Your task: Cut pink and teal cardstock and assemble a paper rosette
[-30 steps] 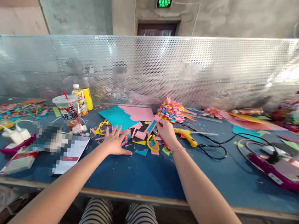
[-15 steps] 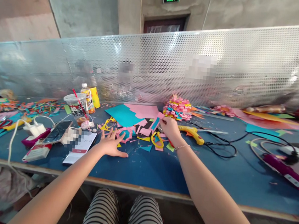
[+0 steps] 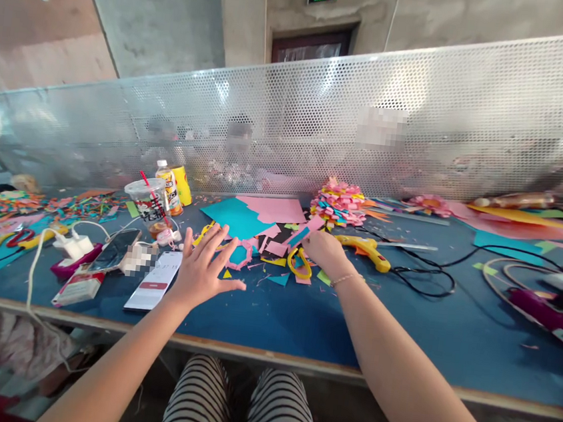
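My left hand (image 3: 203, 268) hovers just above the blue table (image 3: 301, 314), fingers spread, holding nothing. Under its fingertips lie paper scraps and a pink cut-out ring (image 3: 245, 255). My right hand (image 3: 325, 249) is curled among the scraps and pinches a pink and teal paper strip (image 3: 305, 232). Yellow-handled scissors (image 3: 299, 264) lie right beside that hand. Behind the scraps are a teal sheet (image 3: 230, 216) and a pink sheet (image 3: 276, 208).
A pile of folded coloured paper (image 3: 339, 202) and a yellow glue gun (image 3: 365, 249) with black cable (image 3: 423, 274) sit to the right. Left are a plastic cup with straw (image 3: 148, 205), a bottle (image 3: 169, 186), phones (image 3: 156, 280) and a charger (image 3: 74, 243). A perforated metal screen (image 3: 321, 121) closes the back.
My left hand has lifted off the table and spread wider, moving slightly nearer to me. My right hand stayed among the scraps. The view turned a little left.
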A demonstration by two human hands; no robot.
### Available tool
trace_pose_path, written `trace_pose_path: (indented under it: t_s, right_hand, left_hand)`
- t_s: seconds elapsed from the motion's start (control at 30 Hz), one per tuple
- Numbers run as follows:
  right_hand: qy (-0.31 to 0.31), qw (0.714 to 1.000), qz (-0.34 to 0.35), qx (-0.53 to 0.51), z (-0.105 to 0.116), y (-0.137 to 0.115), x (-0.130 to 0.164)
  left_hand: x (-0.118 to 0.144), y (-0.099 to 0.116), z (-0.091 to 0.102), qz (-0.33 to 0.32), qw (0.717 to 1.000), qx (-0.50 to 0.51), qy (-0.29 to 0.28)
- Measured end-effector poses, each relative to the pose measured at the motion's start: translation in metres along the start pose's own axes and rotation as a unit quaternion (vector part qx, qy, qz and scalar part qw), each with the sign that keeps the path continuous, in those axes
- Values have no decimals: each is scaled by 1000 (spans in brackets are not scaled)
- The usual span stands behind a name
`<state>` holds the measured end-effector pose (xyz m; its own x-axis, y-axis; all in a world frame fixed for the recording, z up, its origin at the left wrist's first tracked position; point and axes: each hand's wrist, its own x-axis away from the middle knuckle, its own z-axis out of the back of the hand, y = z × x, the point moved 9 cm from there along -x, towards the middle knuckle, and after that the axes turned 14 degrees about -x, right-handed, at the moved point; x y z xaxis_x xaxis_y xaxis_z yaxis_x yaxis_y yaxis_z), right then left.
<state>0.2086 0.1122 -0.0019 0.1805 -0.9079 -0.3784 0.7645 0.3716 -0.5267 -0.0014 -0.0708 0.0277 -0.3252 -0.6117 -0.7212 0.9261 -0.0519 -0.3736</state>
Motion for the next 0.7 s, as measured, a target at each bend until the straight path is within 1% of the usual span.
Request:
trace_pose_path:
  t_s: [0.03, 0.07, 0.1, 0.13, 0.17, 0.2, 0.23, 0.27, 0.3, 0.33, 0.37, 0.43, 0.5, 0.53, 0.6, 0.7]
  right_hand:
    - [-22, 999, -12, 38, 2, -5, 5]
    - [-33, 998, -12, 51, 7, -13, 11]
    - [-42, 998, 3, 44, 12, -26, 17]
    - [-73, 997, 28, 12, 12, -41, 23]
    - [-133, 986, 81, -51, 7, -62, 32]
    - [-203, 959, 140, -139, 2, -84, 44]
    - [-259, 922, 180, -224, -1, -103, 56]
    - [-290, 884, 210, -299, 0, -119, 65]
    - [-304, 850, 235, -360, 2, -130, 72]
    - [-307, 823, 257, -404, 5, -138, 77]
    - [-305, 801, 276, -435, 8, -144, 81]
    - [-297, 772, 309, -468, 13, -150, 86]
    - [-290, 758, 323, -487, 17, -151, 87]
    - [-290, 756, 322, -491, 18, -150, 86]
    - [-291, 760, 309, -492, 19, -148, 83]
    - [-296, 776, 291, -475, 18, -144, 80]
  left_hand:
    - [1, 1, 14, -1, 998, -6, 70]
    - [4, 2, 26, -3, 990, -10, 140]
    - [7, 4, 37, -4, 979, -15, 204]
    - [10, 4, 45, -4, 966, -20, 258]
    - [13, 5, 50, -4, 955, -25, 297]
    - [13, 5, 53, -2, 946, -31, 322]
    - [13, 5, 53, 1, 940, -36, 338]
    - [12, 4, 52, 5, 937, -39, 348]
    - [11, 4, 51, 8, 934, -40, 355]
    - [10, 3, 49, 11, 933, -40, 358]
    - [8, 3, 47, 13, 932, -40, 359]
    - [3, 4, 43, 13, 932, -45, 360]
    - [-2, 8, 43, 6, 929, -45, 368]
    - [-6, 11, 45, -2, 927, -40, 373]
    - [-12, 16, 48, -16, 924, -23, 382]
    - [-22, 19, 49, -21, 924, -7, 381]
